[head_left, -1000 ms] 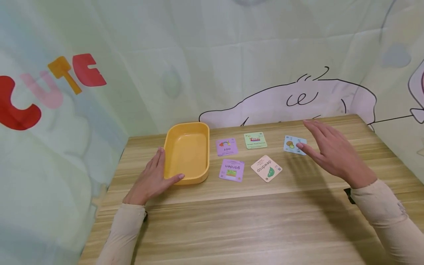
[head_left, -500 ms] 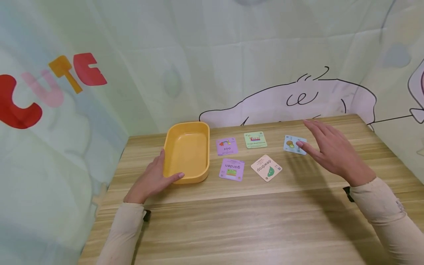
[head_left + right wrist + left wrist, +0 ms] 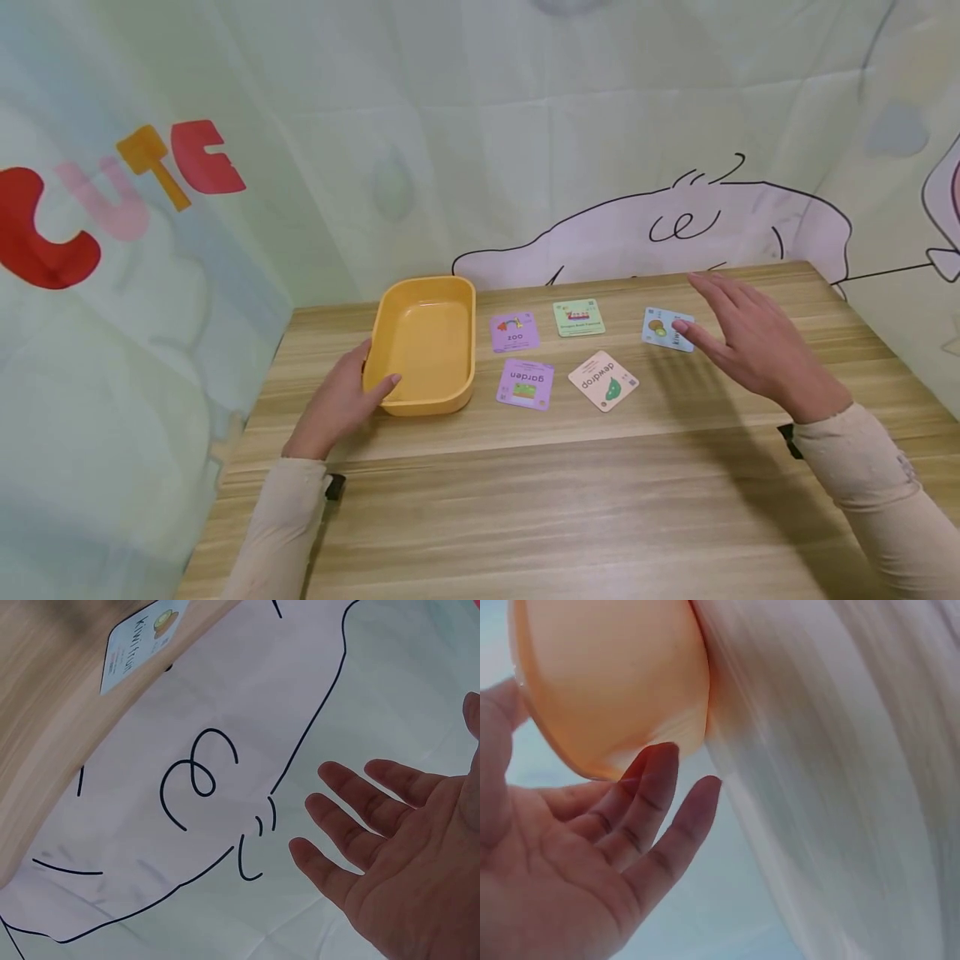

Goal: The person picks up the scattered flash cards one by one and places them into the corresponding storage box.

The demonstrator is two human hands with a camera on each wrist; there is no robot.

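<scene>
A yellow, shallow, rounded plastic tray (image 3: 427, 350) is at the left of the table in the head view, with nothing lying in it. My left hand (image 3: 341, 400) grips its near left side, thumb over the rim and fingers outside the wall. In the left wrist view the fingertips (image 3: 660, 757) bend against the tray's outer face (image 3: 615, 682). My right hand (image 3: 765, 346) hovers with fingers extended above the blue kiwi fruit card (image 3: 660, 327). Its thumb overlaps that card in the head view; the right wrist view shows the hand (image 3: 405, 847) holding nothing.
Between tray and right hand lie a purple zoo card (image 3: 514, 332), a purple garden card (image 3: 525, 385), a green boat-picture card (image 3: 578, 317) and a cream dewdrop card (image 3: 603, 381). A printed cloth (image 3: 525, 167) hangs behind the wooden table (image 3: 570, 508).
The left fingers have slipped from along the tray's outer side to bend around it, and the thumb has drawn back leftward. The tray's near left corner has tipped slightly. The right hand stays put.
</scene>
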